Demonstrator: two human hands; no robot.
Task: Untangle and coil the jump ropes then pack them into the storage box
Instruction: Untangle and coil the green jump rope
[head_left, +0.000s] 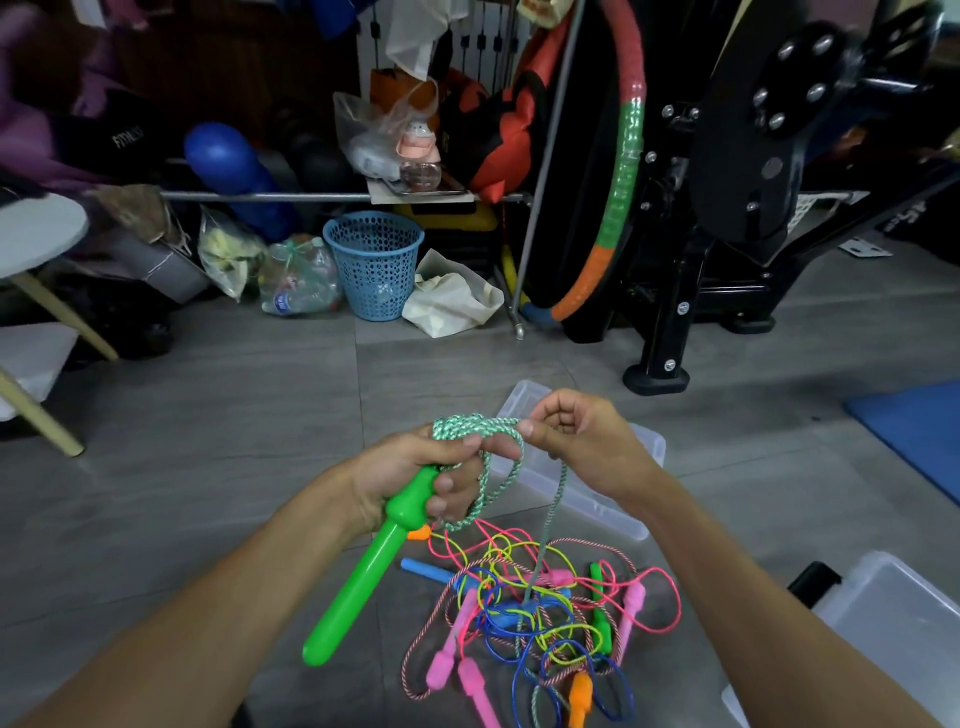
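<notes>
Fingers of the left hand (410, 475) wrap the green handle (363, 577) and pin several loops of green-white rope (475, 431) against its top, seemingly so the coil cannot spring loose. That handle's long axis runs diagonally, free end pointing down-left toward the person. Just right, the right hand (582, 441) pinches the same rope narrowly, likely feeding the next turn; its tail drops into the tangled pile of ropes (535, 613) on the floor (208, 441). Behind the hands lies a clear lid (587, 493); the storage box (898, 618) waits at far right.
</notes>
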